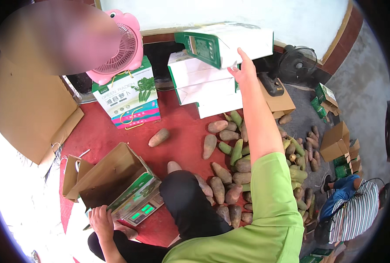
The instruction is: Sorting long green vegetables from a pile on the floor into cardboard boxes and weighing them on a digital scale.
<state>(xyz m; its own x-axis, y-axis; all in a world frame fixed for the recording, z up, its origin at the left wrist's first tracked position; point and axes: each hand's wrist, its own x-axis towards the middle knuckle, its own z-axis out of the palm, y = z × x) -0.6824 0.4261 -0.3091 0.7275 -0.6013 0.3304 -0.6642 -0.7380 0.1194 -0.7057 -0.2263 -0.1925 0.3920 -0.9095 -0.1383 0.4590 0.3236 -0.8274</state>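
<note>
An open cardboard box (pixel 109 173) with a green and white printed side stands tilted at the lower left, on or against a digital scale (pixel 144 218) with lit green displays. My left hand (pixel 102 222) has its fingers curled over the box's near edge. Stretched far forward, my right hand (pixel 246 70) grips the lower edge of a white and green carton (pixel 243 42), thumb and forefinger on its white side. This carton lies tilted over other white cartons (pixel 195 81) by the wall. Some of my right fingers are hidden.
Green and reddish-brown radishes (pixel 219 190) cover the red mat (pixel 116 136) near my knee. A pink fan (pixel 127 41) tops a printed carton (pixel 131 90); a black fan (pixel 296 65) stands at the back right. Someone in a striped shirt (pixel 355 212) is at the right, near brown boxes (pixel 335 142).
</note>
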